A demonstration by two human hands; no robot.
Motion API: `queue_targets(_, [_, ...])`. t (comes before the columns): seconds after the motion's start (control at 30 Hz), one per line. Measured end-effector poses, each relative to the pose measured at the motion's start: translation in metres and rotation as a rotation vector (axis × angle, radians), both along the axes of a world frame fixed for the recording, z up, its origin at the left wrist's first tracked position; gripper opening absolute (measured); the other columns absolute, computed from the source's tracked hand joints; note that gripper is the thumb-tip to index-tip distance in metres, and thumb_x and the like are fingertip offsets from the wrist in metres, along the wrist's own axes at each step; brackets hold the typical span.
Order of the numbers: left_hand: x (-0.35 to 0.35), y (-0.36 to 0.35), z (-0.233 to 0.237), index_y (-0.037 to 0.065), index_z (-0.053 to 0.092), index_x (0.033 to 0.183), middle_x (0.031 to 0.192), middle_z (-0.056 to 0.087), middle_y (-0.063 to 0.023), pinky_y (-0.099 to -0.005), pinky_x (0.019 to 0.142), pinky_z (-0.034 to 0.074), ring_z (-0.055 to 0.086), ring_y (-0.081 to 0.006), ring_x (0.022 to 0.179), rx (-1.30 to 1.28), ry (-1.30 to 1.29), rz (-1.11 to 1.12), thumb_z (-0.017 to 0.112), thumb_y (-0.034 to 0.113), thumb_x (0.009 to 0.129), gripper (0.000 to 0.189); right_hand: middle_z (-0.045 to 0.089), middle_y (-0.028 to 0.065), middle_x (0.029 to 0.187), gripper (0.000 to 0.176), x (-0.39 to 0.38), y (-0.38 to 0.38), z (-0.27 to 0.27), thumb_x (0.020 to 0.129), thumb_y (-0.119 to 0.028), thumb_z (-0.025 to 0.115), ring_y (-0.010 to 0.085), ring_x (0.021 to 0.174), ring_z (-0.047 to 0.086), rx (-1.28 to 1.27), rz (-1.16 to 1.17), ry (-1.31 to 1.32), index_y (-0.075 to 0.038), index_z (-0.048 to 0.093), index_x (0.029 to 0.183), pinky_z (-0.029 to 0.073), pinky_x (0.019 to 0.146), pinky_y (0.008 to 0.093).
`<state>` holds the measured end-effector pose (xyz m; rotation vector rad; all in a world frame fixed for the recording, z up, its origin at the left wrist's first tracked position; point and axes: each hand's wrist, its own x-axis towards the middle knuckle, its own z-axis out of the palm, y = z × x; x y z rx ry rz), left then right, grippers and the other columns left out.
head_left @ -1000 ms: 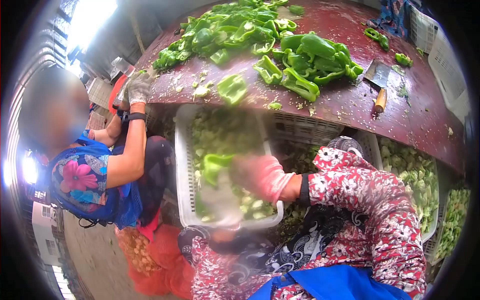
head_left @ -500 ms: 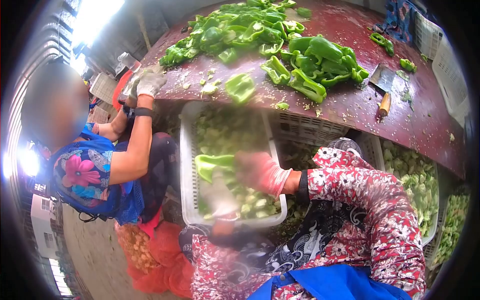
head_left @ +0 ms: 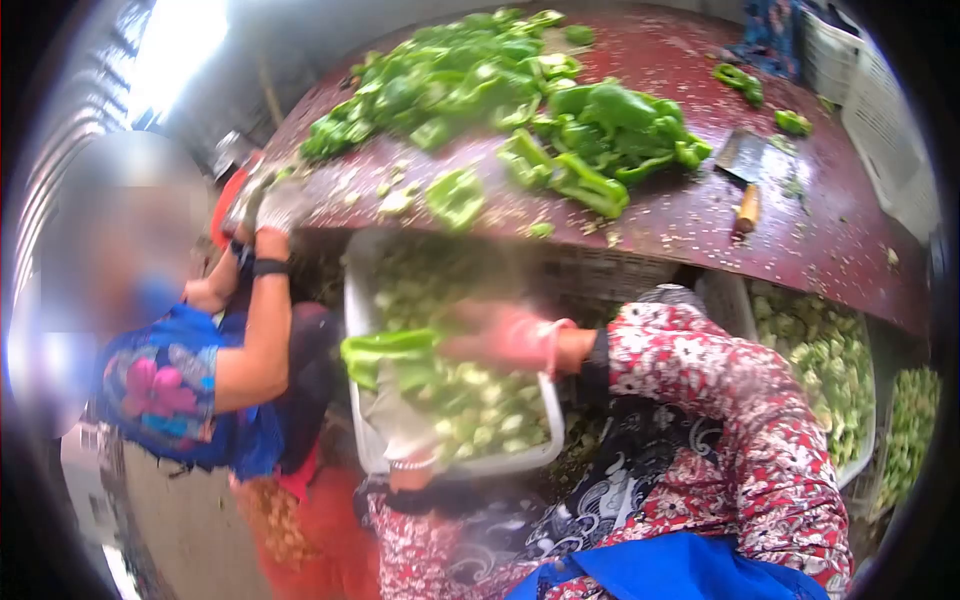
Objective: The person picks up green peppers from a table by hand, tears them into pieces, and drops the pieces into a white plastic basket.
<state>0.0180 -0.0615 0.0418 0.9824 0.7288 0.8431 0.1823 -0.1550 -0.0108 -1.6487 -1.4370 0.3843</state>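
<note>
My left hand (head_left: 402, 418), in a whitish glove, grips a green bell pepper piece (head_left: 388, 348) over the left half of a white plastic crate (head_left: 360, 425). Pale cut pepper pieces (head_left: 490, 415) fill much of that crate. To the right of the held pepper is my right hand (head_left: 505, 335) in a pink glove, its fingers smeared by motion. The fingertips point toward the pepper's right end. At the table edge above lies a halved green pepper (head_left: 457, 198).
A heap of green peppers (head_left: 440, 85) and another pile (head_left: 620, 125) cover part of the red table (head_left: 660, 235). A cleaver (head_left: 752, 165) with a wooden handle lies to the right. Another person (head_left: 250, 350) works at the left. More filled crates (head_left: 855, 465) stand at right.
My left hand has shifted left with the pepper piece, nearer the crate's left wall. My right hand remains beside it, still blurred. The whole view has drifted slightly.
</note>
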Motion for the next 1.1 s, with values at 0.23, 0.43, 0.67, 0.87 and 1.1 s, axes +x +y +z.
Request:
queue_targets(0.23, [-0.001, 0.005, -0.026, 0.001, 0.044, 0.136, 0.120, 0.060, -0.0098, -0.0374, 0.087, 0.049, 0.061, -0.0240, 0.105, 0.342, 0.253, -0.267, 0.055, 0.040, 0.099, 0.055, 0.063, 0.0179, 0.107, 0.043, 0.009, 0.004, 0.025, 0.072, -0.017, 0.071, 0.0292, 0.094, 0.064, -0.168, -0.132, 0.881, -0.004, 0.063, 0.113, 0.053, 0.076, 0.0392])
queue_targets(0.43, [0.000, -0.005, -0.017, -0.002, 0.042, 0.136, 0.115, 0.060, -0.0226, -0.0391, 0.078, 0.052, 0.063, -0.0312, 0.096, 0.150, 0.292, -0.243, 0.048, 0.044, 0.100, 0.059, 0.066, 0.0249, 0.094, 0.041, 0.115, 0.034, 0.010, 0.086, -0.021, 0.059, 0.0358, 0.084, 0.066, -0.094, -0.725, 0.140, 0.003, 0.058, 0.119, 0.051, 0.074, 0.0440])
queue_targets(0.67, [0.004, 0.008, -0.028, -0.005, 0.045, 0.132, 0.109, 0.061, -0.0208, -0.0364, 0.074, 0.053, 0.064, -0.0275, 0.092, 0.148, 0.340, -0.287, 0.048, 0.042, 0.100, 0.056, 0.066, 0.0239, 0.111, 0.042, 0.145, 0.062, 0.059, 0.087, -0.028, 0.059, 0.0369, 0.102, 0.065, -0.241, -0.814, 0.259, -0.001, 0.063, 0.118, 0.051, 0.089, 0.0422])
queue_targets(0.87, [0.009, 0.013, -0.021, -0.007, 0.043, 0.131, 0.103, 0.060, -0.0192, -0.0341, 0.072, 0.053, 0.063, -0.0256, 0.088, 0.100, 0.399, -0.341, 0.050, 0.038, 0.099, 0.056, 0.063, 0.0214, 0.119, 0.030, 0.190, 0.082, 0.100, 0.093, -0.023, 0.056, 0.0298, 0.112, 0.063, -0.432, -0.912, -0.103, -0.004, 0.065, 0.115, 0.053, 0.090, 0.0387])
queue_targets(1.1, [0.015, 0.023, -0.009, -0.010, 0.042, 0.130, 0.105, 0.059, -0.0219, -0.0350, 0.073, 0.055, 0.064, -0.0279, 0.088, 0.085, 0.479, -0.413, 0.050, 0.036, 0.100, 0.056, 0.069, 0.0130, 0.112, 0.032, 0.265, 0.119, 0.062, 0.074, -0.020, 0.074, 0.0274, 0.107, 0.065, -0.690, -0.894, -0.531, -0.010, 0.074, 0.104, 0.054, 0.084, 0.0387])
